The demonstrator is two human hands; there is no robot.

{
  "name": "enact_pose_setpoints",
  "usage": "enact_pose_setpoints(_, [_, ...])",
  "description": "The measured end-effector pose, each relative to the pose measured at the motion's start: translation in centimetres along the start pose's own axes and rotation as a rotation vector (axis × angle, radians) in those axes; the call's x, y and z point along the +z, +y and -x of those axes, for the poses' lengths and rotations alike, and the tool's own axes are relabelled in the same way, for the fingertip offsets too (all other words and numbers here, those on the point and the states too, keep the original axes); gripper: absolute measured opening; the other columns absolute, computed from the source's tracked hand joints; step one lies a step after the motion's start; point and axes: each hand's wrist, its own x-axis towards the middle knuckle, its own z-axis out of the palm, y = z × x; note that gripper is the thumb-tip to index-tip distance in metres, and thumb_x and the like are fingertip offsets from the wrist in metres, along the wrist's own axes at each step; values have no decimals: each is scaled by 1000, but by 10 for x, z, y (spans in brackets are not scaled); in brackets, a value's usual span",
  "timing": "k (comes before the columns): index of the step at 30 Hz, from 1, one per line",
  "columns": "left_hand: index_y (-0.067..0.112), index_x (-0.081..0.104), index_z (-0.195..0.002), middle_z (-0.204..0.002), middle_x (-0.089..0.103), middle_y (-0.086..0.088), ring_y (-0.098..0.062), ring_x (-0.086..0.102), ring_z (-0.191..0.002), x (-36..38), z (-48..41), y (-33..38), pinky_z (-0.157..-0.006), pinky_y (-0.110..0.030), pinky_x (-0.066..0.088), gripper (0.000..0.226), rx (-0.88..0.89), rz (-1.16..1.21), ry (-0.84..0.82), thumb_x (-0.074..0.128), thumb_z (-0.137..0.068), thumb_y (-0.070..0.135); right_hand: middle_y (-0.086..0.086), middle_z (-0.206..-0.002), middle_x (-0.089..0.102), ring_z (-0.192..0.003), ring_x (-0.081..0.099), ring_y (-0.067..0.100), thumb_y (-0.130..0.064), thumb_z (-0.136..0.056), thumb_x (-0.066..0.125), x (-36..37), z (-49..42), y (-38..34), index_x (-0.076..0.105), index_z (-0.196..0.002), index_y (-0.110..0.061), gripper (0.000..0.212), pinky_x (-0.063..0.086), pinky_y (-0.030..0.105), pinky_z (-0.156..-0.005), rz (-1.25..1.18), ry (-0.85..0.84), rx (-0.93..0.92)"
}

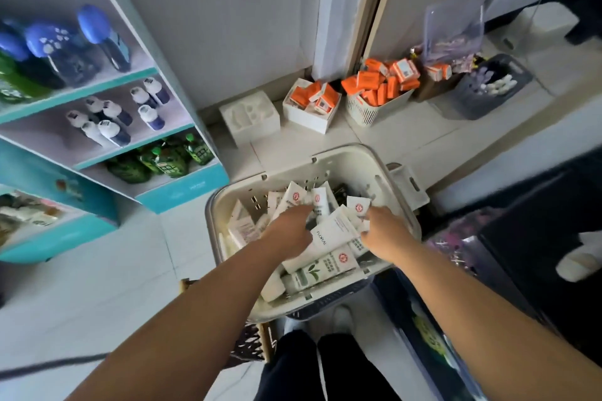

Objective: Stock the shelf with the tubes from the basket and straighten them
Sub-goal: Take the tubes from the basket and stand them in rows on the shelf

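**Both hands down in the basket, grip not confirmed**

Head view, the only feed I have. The pale basket (325,155) sits on the floor right in front of me, heaped with white tubes (294,194) lying every which way. None of them is on the shelf (182,197) yet, as far as I can see. The shelf stands off to the left, and the tiers in view hold blue-capped bottles (93,24) and green pouches (163,164).

My left hand (290,229) is reaching into the heap from the left, its fingertips smeared by motion among the upper tubes. My right hand (381,231) comes in from the right with its fingers dipped below the knuckles, out of sight. For either hand, I cannot tell whether the fingers are spread or pinching a tube.

What matters for the pick is the FLORAL tube (335,233). It lies between the two hands, just beside both. Its long axis runs on a diagonal, from under my left wrist up toward the fingers of my right hand. I judge the right hand better placed to take that upper end. The left hand is on the shelf side, so the carry should go to it.

Orange boxes (378,83) sit in bins by the far wall, well apart from the basket.
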Motion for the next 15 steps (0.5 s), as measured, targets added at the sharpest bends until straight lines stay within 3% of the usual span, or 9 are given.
enact_pose_setpoints(3, [17, 38, -144, -142, 48, -6, -24, 48, -126, 18, -13, 0, -101, -34, 41, 59, 2, 4, -75, 58, -89, 19, 11, -131, 56, -109, 61, 26, -18, -86, 60, 25, -18, 7, 49, -130, -10, 46, 52, 35, -88, -9, -73, 24])
enact_pose_setpoints(6, [15, 38, -142, -135, 52, -8, -25, 51, -121, 33, -21, 1, -99, -36, 44, 63, 3, -9, -107, 65, -86, 22, 10, -126, 59, -108, 61, 27, -18, -89, 60, 36, -28, 6, 50, -128, -8, 41, 51, 30, -84, 43, -118, 76])
enact_pose_setpoints(9, [17, 38, -139, -129, 56, -5, -24, 55, -117, 43, -24, 7, -96, -41, 48, 69, 6, -32, -124, 73, -80, 28, 10, -125, 56, -108, 60, 27, -17, -90, 60, 43, -39, 6, 49, -126, -10, 39, 52, 33, -81, 24, -93, 127])
enact_pose_setpoints(12, [17, 38, -138, -125, 57, -2, -22, 56, -113, 50, -28, 9, -92, -39, 51, 75, 11, -43, -101, 77, -76, 32, 9, -126, 56, -111, 58, 27, -16, -89, 59, 46, -46, 7, 46, -126, -11, 39, 54, 39, -86, -54, -104, 112])
enact_pose_setpoints(15, [19, 37, -137, -121, 59, -3, -24, 57, -111, 49, -31, 4, -92, -44, 50, 80, -26, -19, -102, 79, -71, 36, 6, -125, 59, -110, 59, 25, -12, -93, 52, 50, -47, 7, 42, -129, -17, 38, 54, 37, -82, -107, -182, 75])
